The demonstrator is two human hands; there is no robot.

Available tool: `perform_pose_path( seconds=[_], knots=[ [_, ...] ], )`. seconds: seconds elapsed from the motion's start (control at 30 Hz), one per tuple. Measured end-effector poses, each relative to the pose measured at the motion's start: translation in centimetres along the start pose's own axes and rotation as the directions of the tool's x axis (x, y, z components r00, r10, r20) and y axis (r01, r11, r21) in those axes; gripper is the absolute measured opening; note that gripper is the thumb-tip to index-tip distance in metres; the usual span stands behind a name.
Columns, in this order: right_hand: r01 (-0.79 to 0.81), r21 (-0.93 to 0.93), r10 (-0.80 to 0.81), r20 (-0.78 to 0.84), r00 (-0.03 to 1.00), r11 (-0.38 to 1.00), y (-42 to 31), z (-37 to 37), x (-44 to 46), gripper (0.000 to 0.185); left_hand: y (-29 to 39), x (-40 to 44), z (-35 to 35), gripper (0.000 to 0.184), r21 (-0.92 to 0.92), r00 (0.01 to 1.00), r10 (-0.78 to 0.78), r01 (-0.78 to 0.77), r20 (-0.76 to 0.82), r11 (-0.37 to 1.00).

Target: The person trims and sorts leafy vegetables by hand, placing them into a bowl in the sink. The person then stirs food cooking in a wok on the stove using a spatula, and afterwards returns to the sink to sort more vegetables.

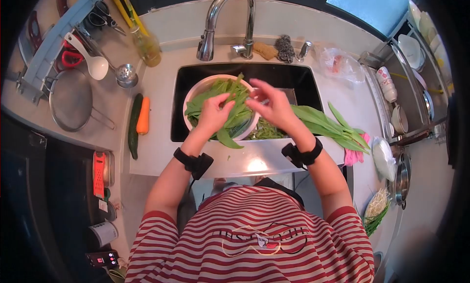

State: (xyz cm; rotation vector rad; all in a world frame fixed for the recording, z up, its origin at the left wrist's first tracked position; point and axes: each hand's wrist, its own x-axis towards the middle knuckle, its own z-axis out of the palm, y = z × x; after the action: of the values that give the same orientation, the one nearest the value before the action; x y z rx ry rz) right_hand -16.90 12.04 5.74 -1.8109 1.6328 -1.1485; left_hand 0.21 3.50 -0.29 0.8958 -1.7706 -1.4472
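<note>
A pale round basin (187, 107) full of leafy greens (208, 90) sits in the black sink. Over it, my left hand (215, 113) is closed, thumb against fingers, on a leafy green (229, 139) whose leaf hangs past the basin's near rim. My right hand (275, 106) hovers at the basin's right side, thumb and fingers apart, with nothing visible between them. Green scraps (264, 130) lie in the sink below my right hand. More long-leaved greens (323, 122) rest across the sink's right edge onto the counter.
A chrome faucet (208, 41) arches behind the basin. A cucumber (134, 129) and a carrot (143, 115) lie on the left counter. At the right stand a dish rack (411, 77), a plastic bag (340, 65) and a pink cloth (353, 157). A strainer (71, 99) hangs at left.
</note>
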Motion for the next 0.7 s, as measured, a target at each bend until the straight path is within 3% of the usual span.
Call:
perform_pose_path(
  seconds=[0.03, 0.07, 0.13, 0.2, 0.23, 0.3, 0.43, 0.5, 0.63, 0.7],
  knots=[
    [-0.01, 0.13, 0.023, -0.103, 0.994, 0.991, 0.0, -0.2, 0.7, 0.032, 0.5, -0.4, 0.4, 0.027, 0.202, 0.983, 0.182, -0.171, -0.036, 0.964],
    [-0.012, 0.13, 0.026, -0.104, 0.994, 0.991, 0.3, -0.4, 1.2, 0.032, 0.8, -0.7, 0.6, 0.03, 0.399, 0.931, 0.362, -0.319, -0.037, 0.86],
    [-0.042, 0.12, 0.053, -0.092, 0.994, 0.992, 1.0, -0.5, 2.1, 0.024, 2.0, -0.7, 0.6, 0.033, 0.454, 0.922, 0.385, -0.335, -0.021, 0.826],
    [-0.062, 0.231, 0.086, -0.096, 0.992, 0.971, 2.1, -0.2, 2.3, 0.018, 3.4, -1.0, 0.5, 0.029, 0.527, 0.934, 0.355, -0.324, 0.043, 0.786],
    [-0.08, 0.294, 0.109, -0.082, 0.991, 0.952, 2.0, -0.4, 2.3, 0.016, 3.8, -0.8, 0.7, 0.029, 0.524, 0.935, 0.351, -0.32, 0.043, 0.789],
    [-0.105, 0.438, 0.155, -0.081, 0.985, 0.893, 1.2, -0.6, 2.0, 0.013, 4.3, -0.3, 1.3, 0.022, 0.447, 0.776, 0.622, -0.521, -0.107, 0.727],
    [-0.149, 0.515, 0.181, -0.013, 0.983, 0.844, 0.8, -1.1, 1.4, 0.012, 4.3, 0.2, 1.9, 0.016, 0.348, 0.789, 0.609, -0.55, -0.081, 0.759],
    [-0.178, 0.682, 0.235, 0.009, 0.972, 0.71, 0.4, -1.3, 1.1, 0.009, 4.2, 0.3, 2.4, 0.012, 0.17, 0.817, 0.574, -0.559, -0.052, 0.811],
    [-0.227, 0.72, 0.301, 0.027, 0.953, 0.656, -0.2, -1.6, 1.0, 0.008, 4.0, 0.4, 3.2, 0.009, 0.079, 0.832, 0.546, -0.54, -0.102, 0.838],
    [-0.281, 0.68, 0.343, 0.045, 0.938, 0.677, -0.5, -1.7, 1.3, 0.009, 4.2, 0.3, 3.4, 0.007, -0.014, 0.877, 0.461, -0.467, -0.138, 0.884]
  ],
)
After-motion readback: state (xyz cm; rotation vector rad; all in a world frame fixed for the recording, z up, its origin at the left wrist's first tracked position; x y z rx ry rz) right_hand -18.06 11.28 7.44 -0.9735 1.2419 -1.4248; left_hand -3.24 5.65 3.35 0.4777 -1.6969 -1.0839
